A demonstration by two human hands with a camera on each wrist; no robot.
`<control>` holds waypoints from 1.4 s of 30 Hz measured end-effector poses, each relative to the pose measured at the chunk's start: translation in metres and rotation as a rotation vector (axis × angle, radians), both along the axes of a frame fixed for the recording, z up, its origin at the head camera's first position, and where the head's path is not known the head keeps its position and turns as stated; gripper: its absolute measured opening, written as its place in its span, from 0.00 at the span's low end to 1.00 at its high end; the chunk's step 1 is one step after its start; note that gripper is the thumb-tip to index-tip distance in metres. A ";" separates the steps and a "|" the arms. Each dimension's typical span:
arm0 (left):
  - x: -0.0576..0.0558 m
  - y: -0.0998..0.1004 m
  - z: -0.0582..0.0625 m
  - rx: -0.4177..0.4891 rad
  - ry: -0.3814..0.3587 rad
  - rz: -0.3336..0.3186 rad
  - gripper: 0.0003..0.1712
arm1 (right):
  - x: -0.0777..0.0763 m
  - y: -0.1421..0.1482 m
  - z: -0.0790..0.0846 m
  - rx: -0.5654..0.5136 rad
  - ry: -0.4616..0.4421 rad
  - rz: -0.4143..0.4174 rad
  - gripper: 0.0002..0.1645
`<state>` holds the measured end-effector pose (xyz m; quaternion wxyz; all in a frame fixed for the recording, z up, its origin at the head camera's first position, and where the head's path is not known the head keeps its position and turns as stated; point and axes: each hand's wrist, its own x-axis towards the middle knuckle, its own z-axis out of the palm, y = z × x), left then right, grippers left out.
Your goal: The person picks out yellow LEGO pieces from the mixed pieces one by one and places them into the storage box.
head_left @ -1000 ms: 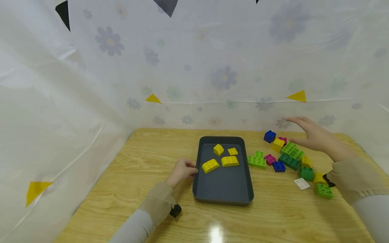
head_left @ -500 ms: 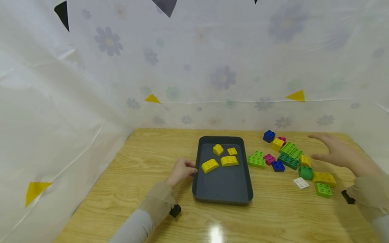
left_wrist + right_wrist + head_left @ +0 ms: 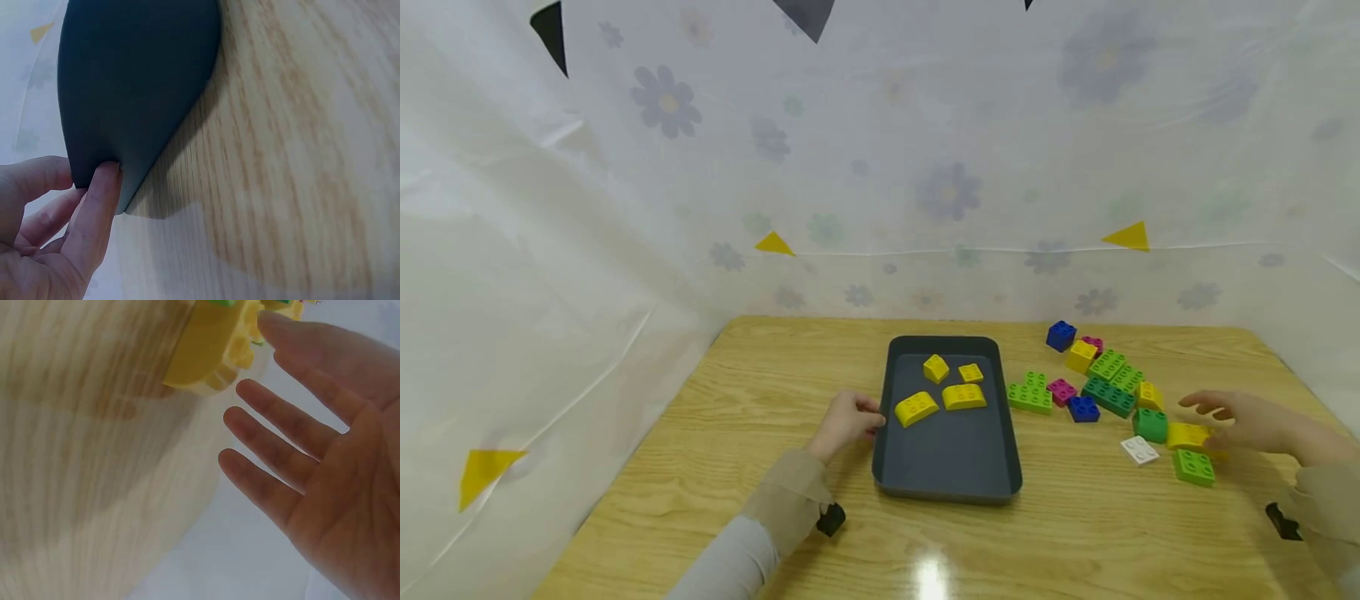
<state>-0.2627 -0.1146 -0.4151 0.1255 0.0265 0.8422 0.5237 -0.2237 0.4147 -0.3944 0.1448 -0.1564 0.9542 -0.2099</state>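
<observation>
My left hand (image 3: 844, 427) pinches the left rim of a dark grey tray (image 3: 951, 462); in the left wrist view the tray's wall (image 3: 137, 81) lies between thumb and fingers (image 3: 94, 212). Inside the tray are two arched yellow bricks, one being the left arched brick (image 3: 916, 408), plus a sloped yellow brick (image 3: 936, 368) and a flat yellow brick (image 3: 971, 372). On the right, my right hand (image 3: 1262, 423) hovers with spread fingers at a long yellow brick (image 3: 1186, 436), partly covering it. The right wrist view has the thumb beside that brick's (image 3: 206, 347) studs.
Several loose bricks lie right of the tray, among them a light green brick (image 3: 1193, 467), a green rounded brick (image 3: 1150, 424), a white plate piece (image 3: 1139, 451) and a dark green brick (image 3: 1108, 397). A blue brick (image 3: 1061, 336) sits near the table's back edge.
My right hand has moved from above the back bricks, first rightward, then down toward the front, to the long yellow brick. The left hand keeps its place at the tray.
</observation>
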 end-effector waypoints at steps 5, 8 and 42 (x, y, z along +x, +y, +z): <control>0.000 0.000 0.000 -0.001 0.000 0.000 0.12 | 0.000 0.004 -0.008 -0.055 -0.029 0.012 0.32; -0.001 0.000 -0.001 -0.002 0.002 -0.004 0.12 | 0.000 0.005 -0.013 -0.062 -0.006 0.044 0.29; -0.001 -0.001 -0.001 0.003 -0.002 0.000 0.12 | 0.000 0.004 -0.017 -0.007 0.057 0.051 0.23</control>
